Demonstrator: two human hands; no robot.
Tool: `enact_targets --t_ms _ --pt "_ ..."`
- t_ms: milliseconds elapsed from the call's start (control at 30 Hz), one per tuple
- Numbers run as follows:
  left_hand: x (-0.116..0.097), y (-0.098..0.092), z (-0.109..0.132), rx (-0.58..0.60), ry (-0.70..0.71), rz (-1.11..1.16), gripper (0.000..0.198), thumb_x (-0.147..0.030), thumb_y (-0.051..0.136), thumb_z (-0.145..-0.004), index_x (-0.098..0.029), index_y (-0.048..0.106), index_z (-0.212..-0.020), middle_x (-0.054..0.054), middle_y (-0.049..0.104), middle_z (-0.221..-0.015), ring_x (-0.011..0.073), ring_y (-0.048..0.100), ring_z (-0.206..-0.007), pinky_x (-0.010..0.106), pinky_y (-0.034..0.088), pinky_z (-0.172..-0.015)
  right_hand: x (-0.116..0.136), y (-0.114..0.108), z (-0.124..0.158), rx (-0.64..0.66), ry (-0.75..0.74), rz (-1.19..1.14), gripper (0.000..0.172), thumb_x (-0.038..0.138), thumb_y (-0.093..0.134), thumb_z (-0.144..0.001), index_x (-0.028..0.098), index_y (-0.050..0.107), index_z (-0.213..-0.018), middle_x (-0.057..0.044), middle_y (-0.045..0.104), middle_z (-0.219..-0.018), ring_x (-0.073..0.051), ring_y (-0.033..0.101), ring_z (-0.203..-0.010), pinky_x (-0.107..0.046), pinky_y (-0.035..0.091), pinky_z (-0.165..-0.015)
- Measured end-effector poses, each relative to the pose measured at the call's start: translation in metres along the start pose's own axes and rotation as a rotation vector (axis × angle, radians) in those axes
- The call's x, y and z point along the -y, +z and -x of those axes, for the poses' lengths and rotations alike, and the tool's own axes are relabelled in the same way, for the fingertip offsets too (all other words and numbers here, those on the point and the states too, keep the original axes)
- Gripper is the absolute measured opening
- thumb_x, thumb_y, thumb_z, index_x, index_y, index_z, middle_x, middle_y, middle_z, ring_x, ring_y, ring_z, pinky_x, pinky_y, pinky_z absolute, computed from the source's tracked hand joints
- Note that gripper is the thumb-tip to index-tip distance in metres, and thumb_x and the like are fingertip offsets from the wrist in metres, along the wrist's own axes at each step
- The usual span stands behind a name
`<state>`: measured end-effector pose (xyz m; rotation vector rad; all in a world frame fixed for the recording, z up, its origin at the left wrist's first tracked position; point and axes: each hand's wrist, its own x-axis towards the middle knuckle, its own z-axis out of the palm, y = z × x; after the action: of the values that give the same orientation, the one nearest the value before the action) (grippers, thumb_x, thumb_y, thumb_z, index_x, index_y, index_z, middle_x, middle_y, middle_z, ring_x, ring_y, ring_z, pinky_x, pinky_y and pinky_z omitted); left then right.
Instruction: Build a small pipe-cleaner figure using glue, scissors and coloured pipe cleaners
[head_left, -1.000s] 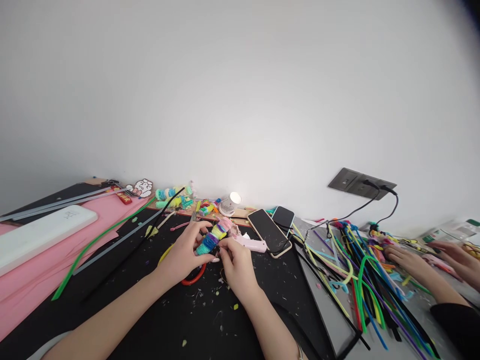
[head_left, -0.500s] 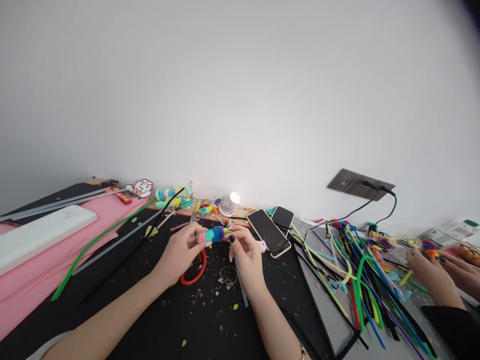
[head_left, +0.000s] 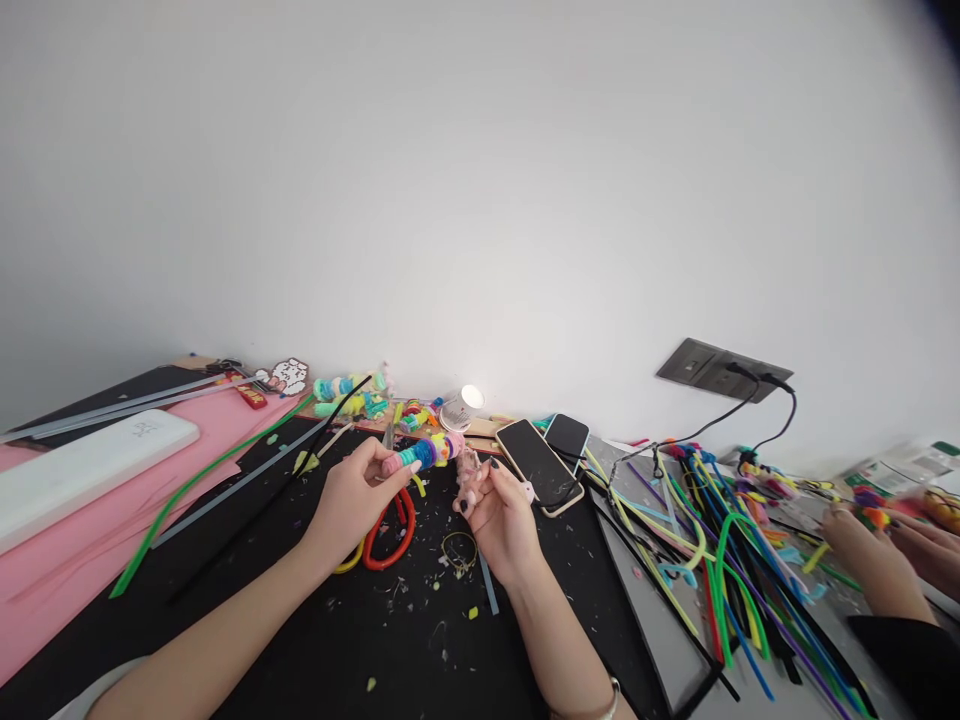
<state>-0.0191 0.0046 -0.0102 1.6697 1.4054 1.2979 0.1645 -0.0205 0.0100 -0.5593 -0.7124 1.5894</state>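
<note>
My left hand (head_left: 360,500) pinches the pink end of a rainbow-banded fuzzy pipe cleaner roll (head_left: 427,454), its bands running from pink and teal through blue to yellow and pale pink. A pale pink, fluffy piece (head_left: 469,475) lies against the roll's right end, and the fingers of my right hand (head_left: 504,505) are closed on it, palm turned up. Whether this piece is joined to the roll I cannot tell. Under my left hand, scissors with red and yellow handles (head_left: 390,566) lie on the black mat (head_left: 420,660), partly hidden.
Two phones (head_left: 536,465) lie right of my hands, near a paper cup (head_left: 461,407). Loose pipe cleaners (head_left: 739,560) spread over a grey board. At far right, another person's hands (head_left: 870,550) hold something colourful. A white box-like device (head_left: 97,470) rests on pink sheeting at left.
The roll has tilted up at its right end, showing more yellow and pale pink. My right hand has turned palm up and moved slightly right, and the fluffy pink piece now shows in it.
</note>
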Motion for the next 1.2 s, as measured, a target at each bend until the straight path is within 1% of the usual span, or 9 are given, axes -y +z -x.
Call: enact_targets --t_ms 100,267,433,567,633,833,900,1067,1200 --pt "-0.003 0.000 0.002 0.065 0.051 -0.179 0.027 -0.039 0.059 -0.077 -0.022 0.041 -0.067 -0.005 0.051 -0.060 0.0135 0.051 -0.054 0.025 0.040 -0.055 0.002 0.000 0.000 0.046 0.079 -0.022 0.025 0.043 0.060 -0.085 0.019 0.065 -0.088 -0.006 0.071 -0.092 -0.018 0.065 -0.081 -0.030 0.051 -0.074" --pt "-0.006 -0.002 0.001 0.113 0.165 -0.402 0.025 -0.041 0.055 -0.082 -0.022 0.046 -0.069 -0.002 0.053 -0.062 0.0209 0.055 -0.071 0.030 0.041 -0.064 0.005 0.003 0.003 0.124 0.132 -0.024 0.043 0.052 0.047 -0.091 0.019 0.062 -0.113 -0.011 0.063 -0.122 -0.025 0.063 -0.103 -0.039 0.049 -0.085" --pt "-0.004 -0.005 0.000 0.103 0.212 -0.414 0.024 -0.040 0.045 -0.090 -0.021 0.056 -0.079 0.005 0.063 -0.081 0.0247 0.056 -0.084 0.036 0.043 -0.075 0.005 0.002 0.003 0.140 0.154 -0.018 0.047 0.054 0.040 -0.093 0.020 0.059 -0.119 -0.012 0.060 -0.129 -0.028 0.061 -0.109 -0.043 0.048 -0.088" --pt "-0.004 -0.006 0.000 0.035 0.275 -0.354 0.025 -0.036 0.040 -0.093 -0.021 0.060 -0.087 0.007 0.064 -0.096 0.0256 0.056 -0.096 0.039 0.042 -0.085 0.005 0.001 0.004 0.155 0.146 -0.016 0.048 0.055 0.040 -0.092 0.020 0.060 -0.118 -0.010 0.061 -0.127 -0.028 0.060 -0.109 -0.044 0.047 -0.089" --pt "-0.006 -0.006 0.000 0.063 0.308 -0.295 0.025 -0.036 0.042 -0.093 -0.022 0.062 -0.088 0.006 0.063 -0.100 0.0244 0.056 -0.099 0.038 0.042 -0.089 0.006 0.001 0.004 0.163 0.146 -0.020 0.047 0.055 0.040 -0.093 0.021 0.060 -0.118 -0.010 0.061 -0.127 -0.028 0.060 -0.110 -0.044 0.047 -0.089" --pt "-0.012 -0.001 0.002 0.244 0.346 -0.167 0.025 -0.034 0.049 -0.091 -0.021 0.058 -0.072 0.003 0.062 -0.095 0.0200 0.057 -0.094 0.033 0.045 -0.086 0.007 0.003 0.006 0.208 0.200 -0.040 0.049 0.055 0.038 -0.093 0.020 0.059 -0.120 -0.012 0.059 -0.129 -0.026 0.058 -0.110 -0.045 0.048 -0.089" --pt "-0.012 -0.001 0.002 0.252 0.343 -0.136 0.029 -0.032 0.045 -0.092 -0.021 0.054 -0.067 0.003 0.062 -0.091 0.0189 0.058 -0.091 0.031 0.045 -0.084 0.007 0.003 0.006 0.220 0.211 -0.038 0.050 0.056 0.038 -0.093 0.019 0.059 -0.119 -0.012 0.059 -0.129 -0.026 0.056 -0.114 -0.047 0.047 -0.090" --pt "-0.013 -0.004 0.001 0.155 0.300 -0.122 0.034 -0.031 0.038 -0.094 -0.021 0.057 -0.069 0.005 0.062 -0.094 0.0196 0.059 -0.091 0.032 0.046 -0.084 0.008 0.004 0.006 0.192 0.171 -0.019 0.049 0.056 0.041 -0.092 0.021 0.059 -0.119 -0.012 0.057 -0.131 -0.028 0.053 -0.119 -0.048 0.047 -0.090" --pt "-0.014 -0.003 0.005 0.261 0.344 -0.163 0.023 -0.035 0.050 -0.089 -0.022 0.067 -0.079 0.006 0.062 -0.103 0.0224 0.058 -0.100 0.035 0.045 -0.090 0.009 0.007 0.007 0.174 0.145 -0.009 0.047 0.057 0.047 -0.089 0.024 0.058 -0.120 -0.010 0.050 -0.140 -0.027 0.049 -0.124 -0.042 0.049 -0.087"
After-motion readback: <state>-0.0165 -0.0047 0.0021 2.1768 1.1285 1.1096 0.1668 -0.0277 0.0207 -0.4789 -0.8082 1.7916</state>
